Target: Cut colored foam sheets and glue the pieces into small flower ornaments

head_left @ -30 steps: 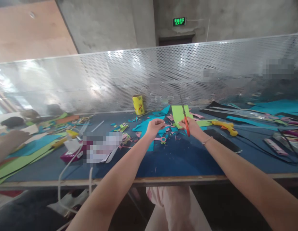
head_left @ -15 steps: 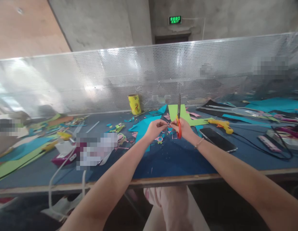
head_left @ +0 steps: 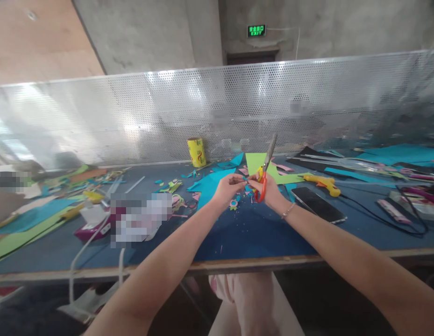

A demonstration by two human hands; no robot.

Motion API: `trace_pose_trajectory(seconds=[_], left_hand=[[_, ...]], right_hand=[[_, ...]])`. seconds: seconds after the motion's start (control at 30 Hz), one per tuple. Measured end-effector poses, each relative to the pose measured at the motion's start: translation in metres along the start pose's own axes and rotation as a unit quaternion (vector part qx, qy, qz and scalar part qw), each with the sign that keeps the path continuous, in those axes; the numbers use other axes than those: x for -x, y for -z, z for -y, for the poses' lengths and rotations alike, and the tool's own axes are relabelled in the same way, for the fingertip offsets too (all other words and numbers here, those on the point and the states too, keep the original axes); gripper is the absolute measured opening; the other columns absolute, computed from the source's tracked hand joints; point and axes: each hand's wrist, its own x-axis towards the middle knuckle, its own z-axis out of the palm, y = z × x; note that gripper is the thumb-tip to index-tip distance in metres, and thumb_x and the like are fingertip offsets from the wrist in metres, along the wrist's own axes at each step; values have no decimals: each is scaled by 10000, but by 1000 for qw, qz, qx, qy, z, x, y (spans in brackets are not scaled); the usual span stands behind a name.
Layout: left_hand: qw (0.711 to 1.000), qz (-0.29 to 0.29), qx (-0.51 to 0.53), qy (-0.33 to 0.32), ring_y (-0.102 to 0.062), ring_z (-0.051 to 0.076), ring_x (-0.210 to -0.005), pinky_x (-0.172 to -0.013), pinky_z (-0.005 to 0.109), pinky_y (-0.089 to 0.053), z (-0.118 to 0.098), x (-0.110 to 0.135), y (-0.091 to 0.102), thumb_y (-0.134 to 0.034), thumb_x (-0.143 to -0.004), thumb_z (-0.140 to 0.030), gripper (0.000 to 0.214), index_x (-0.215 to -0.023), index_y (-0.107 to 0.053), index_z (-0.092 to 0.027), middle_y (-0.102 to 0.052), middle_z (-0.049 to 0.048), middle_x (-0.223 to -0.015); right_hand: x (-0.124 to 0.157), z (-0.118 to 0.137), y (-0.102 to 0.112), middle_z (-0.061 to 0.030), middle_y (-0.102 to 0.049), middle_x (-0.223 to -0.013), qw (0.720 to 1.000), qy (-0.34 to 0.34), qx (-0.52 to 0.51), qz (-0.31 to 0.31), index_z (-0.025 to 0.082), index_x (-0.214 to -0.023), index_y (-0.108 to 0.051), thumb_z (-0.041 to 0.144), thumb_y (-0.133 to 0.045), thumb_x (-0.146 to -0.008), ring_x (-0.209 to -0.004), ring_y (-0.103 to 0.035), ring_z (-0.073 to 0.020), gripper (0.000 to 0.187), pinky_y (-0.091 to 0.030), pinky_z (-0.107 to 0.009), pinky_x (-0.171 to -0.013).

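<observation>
My right hand (head_left: 269, 189) is closed round the orange handles of a pair of scissors (head_left: 266, 164), whose blades point up and away, tilted to the right. My left hand (head_left: 228, 187) pinches a small scrap of coloured paper (head_left: 245, 179) just left of the scissors; the scrap is too small to make out clearly. Both hands hover close together over the blue table top (head_left: 259, 228), above small paper cut-outs (head_left: 234, 203) and a teal sheet (head_left: 209, 184).
A black phone (head_left: 316, 204) and a yellow glue gun (head_left: 323, 183) with a black cord lie right of my hands. A yellow can (head_left: 196, 151) stands by the perforated metal screen (head_left: 217, 107). Paper sheets and scraps litter both sides. A white cable (head_left: 76, 266) hangs off the front left edge.
My hands have drawn together and slightly nearer to me. The scissor blades have swung from leaning left, through upright, to leaning right.
</observation>
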Motion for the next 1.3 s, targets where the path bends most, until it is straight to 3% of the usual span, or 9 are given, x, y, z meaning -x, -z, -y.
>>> trace_pose_trajectory(seconds=[0.23, 0.5, 0.77, 0.93, 1.07, 1.3], left_hand=[[993, -14, 115, 33, -552, 78, -611, -621, 219, -418, -4, 5, -7, -697, -539, -150, 205, -674, -545, -132, -579, -14, -627], [992, -64, 110, 4, -539, 79, -580, -571, 207, -401, 2, 1, -7, -706, -518, -169, 193, -648, -568, -131, -566, -21, -586], [994, -67, 85, 14, -544, 78, -616, -602, 205, -414, -2, -1, -4, -684, -555, -179, 171, -663, -559, -136, -571, -18, -629], [992, -46, 115, 18, -539, 69, -636, -628, 203, -426, -16, -1, 6, -674, -576, -164, 166, -690, -554, -144, -581, -12, -680], [988, -33, 148, 20, -546, 63, -655, -672, 212, -440, -22, -2, 17, -663, -604, -169, 153, -725, -569, -155, -588, -15, -709], [980, -53, 188, 38, -560, 62, -651, -703, 208, -463, -18, -8, 24, -617, -657, -121, 90, -733, -577, -147, -596, 3, -705]], right_hand=[[4, 4, -9, 5, -537, -681, 997, -18, -70, -15, 220, -690, -269, 385, -564, -627, -594, -539, -133, 344, -424, -277, -520], [5, 4, -11, 11, -537, -656, 994, -27, -107, -21, 219, -683, -302, 340, -603, -588, -571, -542, -137, 338, -407, -261, -491], [6, 1, -6, 22, -511, -621, 1000, 3, -14, 6, 206, -653, -372, 384, -606, -606, -586, -523, -122, 298, -416, -254, -544], [3, 6, 1, 55, -425, -530, 994, -14, 104, 13, 205, -677, -369, 441, -551, -652, -462, -423, -93, 299, -352, -232, -458], [-5, 6, 20, 34, -459, -590, 961, 32, 276, 5, 195, -675, -389, 461, -565, -639, -511, -424, -100, 320, -341, -233, -487], [-12, 12, 54, -89, -561, -802, 861, 120, 494, 17, 173, -807, -466, 482, -570, -645, -743, -516, -207, 364, -361, -279, -608]])
